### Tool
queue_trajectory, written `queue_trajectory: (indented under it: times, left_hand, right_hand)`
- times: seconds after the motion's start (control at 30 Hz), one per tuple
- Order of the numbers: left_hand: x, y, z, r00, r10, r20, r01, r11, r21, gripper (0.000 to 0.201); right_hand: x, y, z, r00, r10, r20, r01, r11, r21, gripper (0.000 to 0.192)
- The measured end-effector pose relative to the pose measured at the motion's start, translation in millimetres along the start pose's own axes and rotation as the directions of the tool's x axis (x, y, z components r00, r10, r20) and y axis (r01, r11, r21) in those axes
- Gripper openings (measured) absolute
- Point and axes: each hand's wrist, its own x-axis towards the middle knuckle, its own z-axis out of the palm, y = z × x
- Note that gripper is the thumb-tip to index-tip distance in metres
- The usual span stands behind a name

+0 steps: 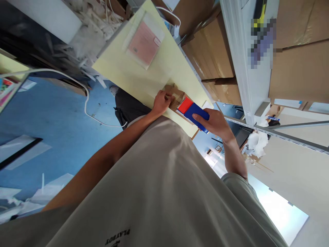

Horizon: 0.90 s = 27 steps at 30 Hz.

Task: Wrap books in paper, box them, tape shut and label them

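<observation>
The left hand lies curled over the near end of a small cardboard box, fingers pressed down on its top so that it stays put on the pale yellow desk. Just beside the box, on the side away from the left hand, the right hand is wrapped around a blue tape dispenser, thumb on top and fingers underneath, with the dispenser's red end touching or nearly touching the box. The dispenser's long axis runs from the right hand toward the box, red end leading, roughly in line with the desk's edge; the box sits close to that edge, its own length hard to read under the hand. The likely trouble is the box sliding or tipping off the edge beside it if the dispenser pushes harder than the left hand holds. The left fingers also sit close to the red end, so a slip there could catch them. Beyond the box, farther along the desk, lies a pink packet in a clear sleeve, well apart from both hands.
</observation>
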Motion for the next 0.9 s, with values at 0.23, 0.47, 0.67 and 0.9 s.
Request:
queue_trajectory:
  times: [0.23, 0.47, 0.67, 0.9]
  left_hand:
    - [-2.3, 9.1, -1.8, 0.992, -0.111, -0.063, 0.105, 0.991, -0.084, 0.042]
    - [-44.6, 41.1, -26.0, 0.976, 0.180, 0.125, -0.165, 0.979, -0.121, 0.050]
    - [-58.1, 49.6, -16.3, 0.899, 0.243, 0.364, -0.314, 0.937, 0.151, 0.051]
    - [-53.2, 42.0, -9.7, 0.858, 0.314, 0.407, -0.428, 0.874, 0.229, 0.061]
  right_hand:
    - [-1.3, 1.7, -1.0, 0.998, 0.025, 0.062, -0.029, 0.997, 0.076, 0.079]
    - [-1.5, 3.3, -2.7, 0.999, -0.010, 0.033, 0.010, 1.000, 0.019, 0.081]
    - [-4.9, 0.8, -3.9, 0.999, 0.000, 0.051, -0.001, 1.000, 0.020, 0.079]
    - [-12.7, 3.2, 2.0, 1.000, 0.004, 0.031, -0.004, 1.000, -0.003, 0.073]
